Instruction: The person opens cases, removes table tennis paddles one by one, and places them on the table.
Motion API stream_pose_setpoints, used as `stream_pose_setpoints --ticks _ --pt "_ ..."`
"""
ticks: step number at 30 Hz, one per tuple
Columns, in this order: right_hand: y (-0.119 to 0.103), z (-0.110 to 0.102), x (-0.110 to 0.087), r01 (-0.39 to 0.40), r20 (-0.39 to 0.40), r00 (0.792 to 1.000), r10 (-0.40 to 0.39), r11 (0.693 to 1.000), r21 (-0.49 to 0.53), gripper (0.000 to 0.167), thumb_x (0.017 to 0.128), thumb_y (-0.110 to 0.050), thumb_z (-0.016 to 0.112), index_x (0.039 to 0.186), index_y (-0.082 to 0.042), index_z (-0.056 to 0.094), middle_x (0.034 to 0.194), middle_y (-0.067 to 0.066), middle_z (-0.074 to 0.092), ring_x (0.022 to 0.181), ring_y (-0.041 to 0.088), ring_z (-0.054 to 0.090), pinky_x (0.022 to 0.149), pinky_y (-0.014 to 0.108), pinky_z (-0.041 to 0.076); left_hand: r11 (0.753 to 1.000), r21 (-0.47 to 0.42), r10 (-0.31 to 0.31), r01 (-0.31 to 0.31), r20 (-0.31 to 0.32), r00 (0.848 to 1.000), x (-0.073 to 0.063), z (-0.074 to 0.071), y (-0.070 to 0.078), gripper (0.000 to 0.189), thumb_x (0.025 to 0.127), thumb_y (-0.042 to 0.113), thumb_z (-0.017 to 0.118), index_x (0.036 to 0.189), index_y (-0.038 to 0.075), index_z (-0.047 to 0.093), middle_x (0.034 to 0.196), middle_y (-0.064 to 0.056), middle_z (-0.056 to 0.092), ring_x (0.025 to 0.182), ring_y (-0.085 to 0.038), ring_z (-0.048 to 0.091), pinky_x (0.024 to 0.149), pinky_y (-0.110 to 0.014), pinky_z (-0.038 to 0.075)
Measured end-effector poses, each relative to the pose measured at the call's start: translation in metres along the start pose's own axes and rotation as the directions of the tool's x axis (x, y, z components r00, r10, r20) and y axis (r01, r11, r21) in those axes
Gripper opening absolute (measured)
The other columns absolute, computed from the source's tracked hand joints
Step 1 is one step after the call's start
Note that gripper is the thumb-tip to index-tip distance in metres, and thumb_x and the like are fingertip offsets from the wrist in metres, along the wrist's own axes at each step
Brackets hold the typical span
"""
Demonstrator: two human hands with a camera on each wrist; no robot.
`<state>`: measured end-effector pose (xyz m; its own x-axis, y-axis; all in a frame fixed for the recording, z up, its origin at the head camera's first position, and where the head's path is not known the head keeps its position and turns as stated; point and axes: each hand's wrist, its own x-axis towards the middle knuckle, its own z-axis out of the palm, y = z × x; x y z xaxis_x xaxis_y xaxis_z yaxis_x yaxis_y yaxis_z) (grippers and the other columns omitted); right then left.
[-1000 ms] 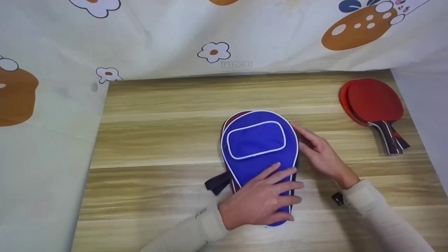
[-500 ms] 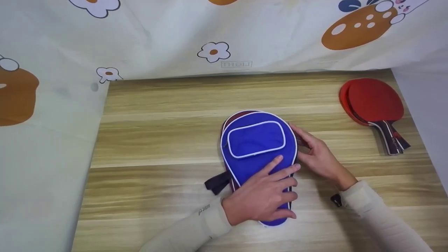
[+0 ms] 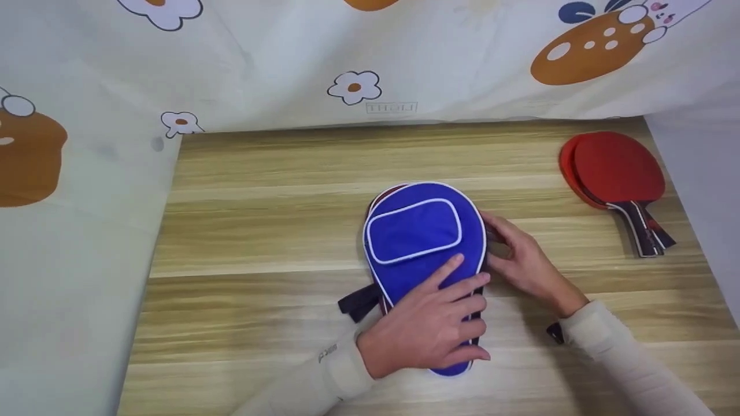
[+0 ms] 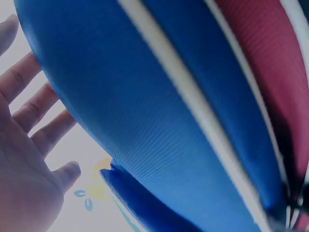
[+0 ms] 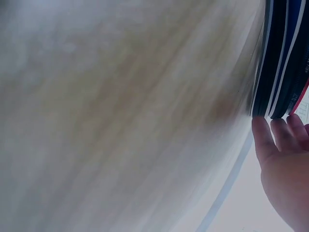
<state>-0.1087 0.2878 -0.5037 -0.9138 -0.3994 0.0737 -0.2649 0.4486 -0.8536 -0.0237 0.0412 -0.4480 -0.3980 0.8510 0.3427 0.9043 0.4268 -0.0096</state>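
A blue table tennis paddle case [image 3: 413,231] with white piping and a front pocket lies on top of a dark red case [image 3: 386,195], whose edge peeks out at the upper left. My left hand [image 3: 430,326] rests over the narrow lower part of the blue case, palm down with fingers spread. At the right side of the stack, my right hand [image 3: 529,266] touches the edges with its fingertips, the fingers fairly straight. The right wrist view shows those fingers [image 5: 263,137] against the zipped black sides of the stacked cases [image 5: 280,58].
Two red table tennis paddles [image 3: 621,167] with dark handles lie overlapped at the right back of the wooden table [image 3: 260,219]. A black strap [image 3: 358,301] sticks out left of the cases. A printed cloth [image 3: 277,58] hangs behind the table.
The blue case has shifted slightly to the left over the red one, and my right hand has edged left with it. My left hand stays on its lower part.
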Motion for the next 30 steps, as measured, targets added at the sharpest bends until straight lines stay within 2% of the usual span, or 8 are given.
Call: stream_pose_setpoints --ticks 4,9,12,14,16,18,24,30 --pt "-0.002 0.001 0.001 0.033 0.004 0.999 -0.033 0.999 -0.005 0.071 0.091 -0.004 0.074 0.153 -0.026 0.046 0.152 0.000 0.055 0.133 0.005 0.057 0.109 0.029 0.051 0.999 0.004 -0.034 0.034 -0.072 0.997 -0.009 -0.010 0.002 0.051 0.106 0.059 0.034 0.095 0.029 0.074 0.115 0.009 0.071 0.148 -0.020 0.044 0.131 -0.056 0.013" --pt "-0.002 0.002 0.002 0.080 -0.011 0.997 -0.079 0.997 0.020 0.069 0.090 -0.003 0.076 0.152 -0.017 0.049 0.151 0.006 0.056 0.136 0.018 0.058 0.110 0.028 0.051 0.994 0.060 -0.081 0.090 -0.131 0.988 -0.026 -0.025 0.010 0.045 0.106 0.055 0.040 0.093 0.028 0.074 0.112 0.011 0.072 0.146 -0.019 0.047 0.130 -0.053 0.018" --pt "-0.001 0.003 0.002 0.092 -0.016 0.996 -0.092 0.995 0.040 0.070 0.088 0.000 0.076 0.151 -0.014 0.049 0.150 0.010 0.057 0.136 0.021 0.058 0.109 0.026 0.050 0.988 0.092 -0.102 0.121 -0.188 0.977 -0.039 -0.034 0.015 0.035 0.103 0.051 0.050 0.094 0.027 0.073 0.111 0.010 0.072 0.140 -0.019 0.053 0.128 -0.052 0.025" --pt "0.000 0.003 0.002 0.097 -0.015 0.995 -0.097 0.994 0.044 0.070 0.088 0.001 0.076 0.151 -0.013 0.049 0.149 0.010 0.057 0.136 0.020 0.058 0.109 0.025 0.050 0.984 0.083 -0.132 0.154 -0.230 0.964 -0.049 -0.039 0.018 0.028 0.100 0.049 0.057 0.095 0.027 0.074 0.109 0.010 0.073 0.134 -0.018 0.057 0.126 -0.051 0.029" --pt "0.000 0.003 0.002 0.106 -0.015 0.994 -0.106 0.994 0.038 0.070 0.087 0.002 0.076 0.151 -0.011 0.050 0.148 0.011 0.058 0.136 0.018 0.058 0.109 0.023 0.050 0.979 0.062 -0.170 0.194 -0.276 0.946 -0.058 -0.043 0.022 0.025 0.099 0.046 0.061 0.095 0.026 0.076 0.107 0.010 0.073 0.127 -0.018 0.061 0.124 -0.049 0.032" --pt "0.001 0.002 0.001 0.106 -0.012 0.994 -0.106 0.994 0.040 0.070 0.087 0.001 0.076 0.151 -0.012 0.050 0.149 0.010 0.058 0.136 0.016 0.058 0.109 0.024 0.050 0.971 0.037 -0.211 0.236 -0.327 0.921 -0.067 -0.045 0.025 0.024 0.098 0.044 0.063 0.092 0.025 0.077 0.103 0.010 0.074 0.121 -0.017 0.063 0.122 -0.049 0.034" --pt "0.001 0.000 -0.002 0.083 -0.015 0.997 -0.082 0.995 0.060 0.070 0.088 0.000 0.077 0.151 -0.012 0.050 0.150 0.009 0.057 0.136 0.015 0.057 0.106 0.025 0.052 0.945 0.016 -0.278 0.327 -0.488 0.827 -0.086 -0.044 0.029 0.026 0.098 0.041 0.065 0.083 0.023 0.077 0.090 0.008 0.073 0.103 -0.018 0.063 0.119 -0.049 0.035" --pt "0.001 0.002 -0.001 0.056 -0.009 0.998 -0.056 0.997 0.050 0.070 0.088 -0.002 0.077 0.151 -0.012 0.049 0.150 0.010 0.056 0.135 0.015 0.058 0.104 0.023 0.052 0.930 -0.017 -0.315 0.367 -0.552 0.772 -0.100 -0.045 0.026 0.028 0.096 0.042 0.068 0.084 0.019 0.078 0.092 0.003 0.074 0.099 -0.019 0.064 0.123 -0.045 0.034"
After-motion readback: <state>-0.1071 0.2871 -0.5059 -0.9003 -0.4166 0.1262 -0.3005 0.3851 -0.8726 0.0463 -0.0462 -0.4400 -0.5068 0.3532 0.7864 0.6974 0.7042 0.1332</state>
